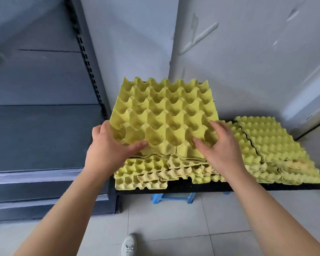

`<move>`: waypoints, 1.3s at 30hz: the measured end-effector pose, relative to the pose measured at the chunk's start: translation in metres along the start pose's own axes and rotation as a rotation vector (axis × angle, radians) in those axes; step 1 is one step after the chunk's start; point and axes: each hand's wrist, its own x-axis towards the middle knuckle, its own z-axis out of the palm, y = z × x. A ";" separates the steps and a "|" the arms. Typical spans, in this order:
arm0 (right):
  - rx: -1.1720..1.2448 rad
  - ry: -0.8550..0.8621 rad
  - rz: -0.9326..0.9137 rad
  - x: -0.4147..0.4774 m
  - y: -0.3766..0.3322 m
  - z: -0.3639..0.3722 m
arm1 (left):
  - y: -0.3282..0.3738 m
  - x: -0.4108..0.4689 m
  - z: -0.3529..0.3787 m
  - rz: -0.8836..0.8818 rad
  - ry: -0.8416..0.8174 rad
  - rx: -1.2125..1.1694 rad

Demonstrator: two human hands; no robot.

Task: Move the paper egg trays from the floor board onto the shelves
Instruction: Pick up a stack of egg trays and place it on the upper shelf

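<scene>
Nearest to the lens: two bare forearms, reaching away over pale floor tiles (pixel 174 228), with a white shoe (pixel 128 244) at the near edge. Further out, left hand (pixel 109 143) at the near-left corner of the top tray (pixel 164 111): thumb laid over the cups, fingers wrapped out of sight beneath the edge, a firm pinch. Right hand (pixel 218 145) at the near-right: fingers spread and lightly bent, pressing on the cup ridges, none seen hooked under.

Top tray tilted, far edge raised toward the wall corner, near edge just above the left stack (pixel 155 169) of yellow trays. Left stack ragged along its near side, layers out of line, resting on the black floor board (pixel 192 186), itself propped on a blue stool (pixel 172 197). Right stack (pixel 273 145) just beside it on the same board. Dark shelves (pixel 35 135) to the left.

Judged as the lift-off of one tray, with most of the job ahead. Risks from here:
- Nested pulp cups likely to cling, so could drag a second tray up and then drop it.
- With only one hand truly gripping, could twist or tear the soft corner.
- On the swing left, could clip the shelf upright (pixel 89 71) with the far edge.
- A knock to the uneven pile could spill it off the board's near edge.
</scene>
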 end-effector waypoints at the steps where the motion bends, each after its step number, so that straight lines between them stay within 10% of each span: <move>1: -0.010 0.006 -0.032 -0.004 -0.006 -0.011 | 0.004 -0.012 -0.008 0.002 0.022 -0.012; 13: -0.004 -0.121 -0.287 -0.086 -0.087 -0.080 | 0.001 -0.156 -0.107 -0.061 0.341 -0.047; 39: 0.235 -0.365 -0.704 -0.302 -0.470 0.062 | -0.222 -0.339 -0.482 -0.246 0.795 0.069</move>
